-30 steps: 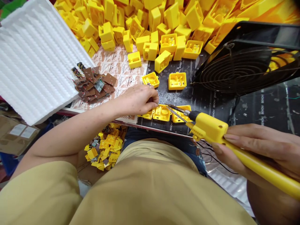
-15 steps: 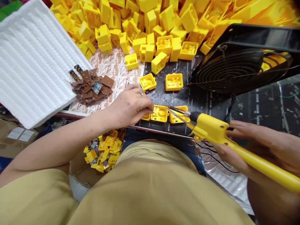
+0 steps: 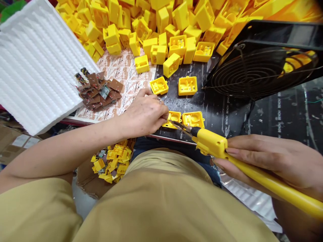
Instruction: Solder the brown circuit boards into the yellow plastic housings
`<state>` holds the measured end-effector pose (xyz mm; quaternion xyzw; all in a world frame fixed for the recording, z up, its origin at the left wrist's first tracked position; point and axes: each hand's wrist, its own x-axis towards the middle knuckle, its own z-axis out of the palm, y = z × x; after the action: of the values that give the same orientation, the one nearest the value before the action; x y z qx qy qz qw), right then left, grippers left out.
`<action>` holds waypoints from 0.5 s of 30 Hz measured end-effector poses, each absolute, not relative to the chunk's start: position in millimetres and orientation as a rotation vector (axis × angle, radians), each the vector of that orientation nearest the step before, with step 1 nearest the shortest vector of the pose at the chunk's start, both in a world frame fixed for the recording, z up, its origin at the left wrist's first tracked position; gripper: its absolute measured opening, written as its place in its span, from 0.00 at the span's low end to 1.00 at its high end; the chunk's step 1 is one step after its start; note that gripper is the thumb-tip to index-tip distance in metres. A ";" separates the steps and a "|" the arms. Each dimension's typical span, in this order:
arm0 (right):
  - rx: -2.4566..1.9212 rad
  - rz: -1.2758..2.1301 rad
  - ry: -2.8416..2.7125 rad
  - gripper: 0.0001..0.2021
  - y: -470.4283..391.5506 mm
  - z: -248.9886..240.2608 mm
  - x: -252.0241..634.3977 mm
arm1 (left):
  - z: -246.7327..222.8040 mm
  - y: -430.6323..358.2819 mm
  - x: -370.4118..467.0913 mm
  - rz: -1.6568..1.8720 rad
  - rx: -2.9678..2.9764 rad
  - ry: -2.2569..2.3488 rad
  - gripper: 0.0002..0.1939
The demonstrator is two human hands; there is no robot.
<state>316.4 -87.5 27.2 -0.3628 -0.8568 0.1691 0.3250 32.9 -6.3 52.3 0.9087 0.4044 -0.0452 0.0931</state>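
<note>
My right hand point(image 3: 272, 158) is wrapped around a yellow soldering iron point(image 3: 213, 142). Its thin metal tip points left and down into a small open yellow casing point(image 3: 176, 117) at the bench's front edge. My left hand point(image 3: 148, 114) lies beside that casing with thumb and fingers pinched at its left side; whatever is between them is hidden. A second open casing point(image 3: 193, 119) sits just right of the first. Farther back stand two more open casings, one at the left point(image 3: 159, 86) above my left fingers and one at the right point(image 3: 187, 86).
A big heap of yellow casings point(image 3: 156, 20) covers the back. Brown circuit boards with wires point(image 3: 98, 92) are piled at the left beside a white foam sheet point(image 3: 37, 67). A black fan point(image 3: 252, 74) stands at the right. A box of yellow parts point(image 3: 113, 163) sits below the edge.
The soldering iron has moved left and slightly down, its tip going from between the two front casings to the left one. My left hand has shifted slightly right, covering more of that casing.
</note>
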 end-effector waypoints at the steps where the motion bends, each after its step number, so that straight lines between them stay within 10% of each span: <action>1: -0.965 0.417 -2.275 0.12 -87.9 28.3 315.4 | 53.0 -6.1 33.0 -0.144 2.694 1.198 0.12; 15: -0.598 0.231 -2.406 0.06 -66.7 51.5 307.6 | 54.6 -0.5 35.2 -0.206 2.696 1.161 0.09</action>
<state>307.6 -66.7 51.5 -0.2275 -0.9155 0.0878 0.3200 35.2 -0.5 54.6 0.9117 0.3926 -0.0696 0.0993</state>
